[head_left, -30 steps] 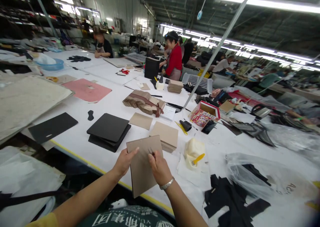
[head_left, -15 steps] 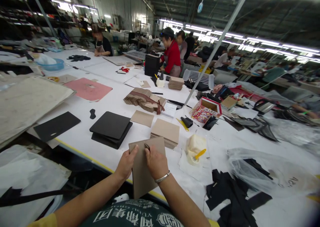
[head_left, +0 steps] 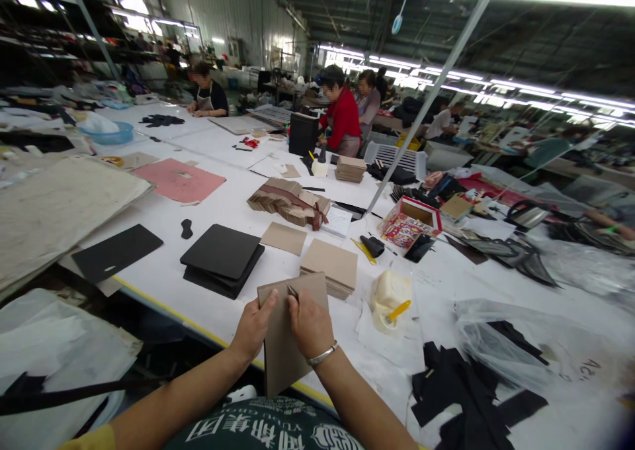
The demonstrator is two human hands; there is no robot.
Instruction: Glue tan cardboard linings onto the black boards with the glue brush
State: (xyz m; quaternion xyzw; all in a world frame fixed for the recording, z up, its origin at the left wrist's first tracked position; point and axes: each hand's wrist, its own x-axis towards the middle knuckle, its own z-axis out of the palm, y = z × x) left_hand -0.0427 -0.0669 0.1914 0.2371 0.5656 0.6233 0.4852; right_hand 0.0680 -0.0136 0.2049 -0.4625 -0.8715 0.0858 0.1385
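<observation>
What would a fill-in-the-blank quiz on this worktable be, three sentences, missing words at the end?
The left hand grips a brown board, while the silvery bracelet circles the ____ wrist.
The large flat sheet beyond the stacked black panels is ____.
The tool leaning in the cream-coloured tub has a ____ handle.

Missing words: right; pink; yellow.
</observation>
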